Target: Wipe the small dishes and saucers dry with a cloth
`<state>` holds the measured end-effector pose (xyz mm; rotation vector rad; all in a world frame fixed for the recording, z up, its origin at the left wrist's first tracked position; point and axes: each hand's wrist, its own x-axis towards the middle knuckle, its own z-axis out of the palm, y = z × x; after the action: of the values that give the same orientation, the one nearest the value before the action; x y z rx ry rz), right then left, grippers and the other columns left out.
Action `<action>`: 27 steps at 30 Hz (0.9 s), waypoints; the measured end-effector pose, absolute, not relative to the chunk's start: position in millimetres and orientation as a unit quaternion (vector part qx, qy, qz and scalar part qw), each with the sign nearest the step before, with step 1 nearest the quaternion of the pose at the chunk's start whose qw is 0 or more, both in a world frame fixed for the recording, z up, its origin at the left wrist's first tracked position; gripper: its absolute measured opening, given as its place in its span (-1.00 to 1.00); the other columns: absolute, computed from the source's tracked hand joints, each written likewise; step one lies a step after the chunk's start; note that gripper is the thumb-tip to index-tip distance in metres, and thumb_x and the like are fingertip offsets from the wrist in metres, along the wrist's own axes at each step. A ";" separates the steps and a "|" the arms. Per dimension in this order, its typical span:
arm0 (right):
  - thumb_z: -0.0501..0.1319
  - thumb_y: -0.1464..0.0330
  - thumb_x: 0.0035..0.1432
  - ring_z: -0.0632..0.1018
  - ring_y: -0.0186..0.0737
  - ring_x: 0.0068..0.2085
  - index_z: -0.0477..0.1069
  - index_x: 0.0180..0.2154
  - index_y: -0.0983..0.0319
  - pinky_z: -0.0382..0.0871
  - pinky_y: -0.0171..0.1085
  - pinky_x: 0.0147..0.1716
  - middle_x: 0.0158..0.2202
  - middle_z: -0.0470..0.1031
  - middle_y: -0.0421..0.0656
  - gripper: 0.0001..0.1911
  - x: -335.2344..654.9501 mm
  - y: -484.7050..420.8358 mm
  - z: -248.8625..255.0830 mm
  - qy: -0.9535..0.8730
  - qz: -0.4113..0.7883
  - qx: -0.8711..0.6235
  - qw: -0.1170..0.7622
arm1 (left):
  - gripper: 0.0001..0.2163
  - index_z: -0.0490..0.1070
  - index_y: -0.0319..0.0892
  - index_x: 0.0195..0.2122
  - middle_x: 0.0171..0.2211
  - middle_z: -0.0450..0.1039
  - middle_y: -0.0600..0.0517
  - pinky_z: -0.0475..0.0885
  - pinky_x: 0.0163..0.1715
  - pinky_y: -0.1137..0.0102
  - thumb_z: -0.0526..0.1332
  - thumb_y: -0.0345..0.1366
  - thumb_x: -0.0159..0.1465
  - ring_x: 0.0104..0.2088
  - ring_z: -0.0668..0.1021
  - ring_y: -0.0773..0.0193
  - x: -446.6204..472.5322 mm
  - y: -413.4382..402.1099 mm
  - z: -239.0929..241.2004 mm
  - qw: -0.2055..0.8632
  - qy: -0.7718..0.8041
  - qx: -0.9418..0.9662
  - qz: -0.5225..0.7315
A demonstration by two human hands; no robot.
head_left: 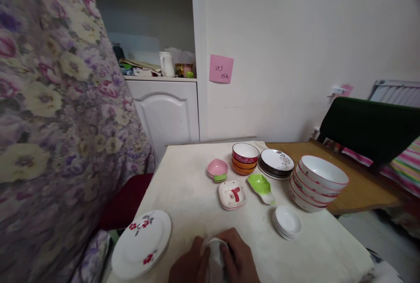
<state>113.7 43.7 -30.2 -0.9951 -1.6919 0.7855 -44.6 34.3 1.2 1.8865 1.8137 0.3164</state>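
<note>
At the bottom centre, my left hand and my right hand close from both sides on a whitish piece with a curved rim, perhaps a small dish or bowl. My fingers and the frame edge hide much of it, so its kind is unclear. Left of my hands lie white oval plates with red flowers. Ahead are square dishes with a red motif, pink dishes and a green leaf-shaped dish. Small white saucers are stacked to the right.
Farther back on the cream-covered table stand stacked orange and red bowls, dark-edged plates and large red-rimmed bowls. A brown surface adjoins at right. A floral curtain hangs at left, over a dark red seat.
</note>
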 end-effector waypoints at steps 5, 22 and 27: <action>0.02 0.30 0.24 0.48 -0.21 -0.24 0.32 -0.12 0.14 0.37 -0.27 -0.24 -0.24 0.42 -0.14 -0.79 110.0 39.6 -29.9 -0.692 0.322 -0.427 0.485 | -0.66 0.31 -0.13 -0.10 -0.16 0.57 -0.11 0.40 -0.13 0.31 -0.17 -0.17 0.31 -0.11 0.58 0.15 -49.7 34.0 -4.2 0.251 0.688 0.660 0.168; 0.07 0.28 0.22 0.47 -0.21 -0.30 0.33 -0.11 0.16 0.38 -0.29 -0.30 -0.28 0.44 -0.13 -0.78 110.6 36.8 -29.6 -0.675 0.342 -0.428 0.494 | -0.73 0.29 -0.07 -0.26 -0.37 0.56 0.04 0.40 -0.27 0.40 -0.11 -0.08 0.30 -0.31 0.58 0.22 -47.2 32.4 -3.2 0.330 0.650 0.624 0.283; -0.01 0.24 0.27 0.47 -0.23 -0.33 0.37 -0.23 0.17 0.36 -0.30 -0.34 -0.36 0.44 -0.16 -0.77 113.0 40.2 -28.5 -0.651 0.368 -0.428 0.507 | -0.66 0.32 -0.18 -0.10 -0.21 0.57 -0.09 0.40 -0.17 0.33 -0.06 -0.10 0.28 -0.17 0.58 0.14 -43.4 32.8 -10.3 0.316 0.652 0.640 0.257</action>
<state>113.0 40.2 -28.5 -1.0321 -1.5691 0.8884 -43.4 32.8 -10.3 1.6844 1.7169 0.6781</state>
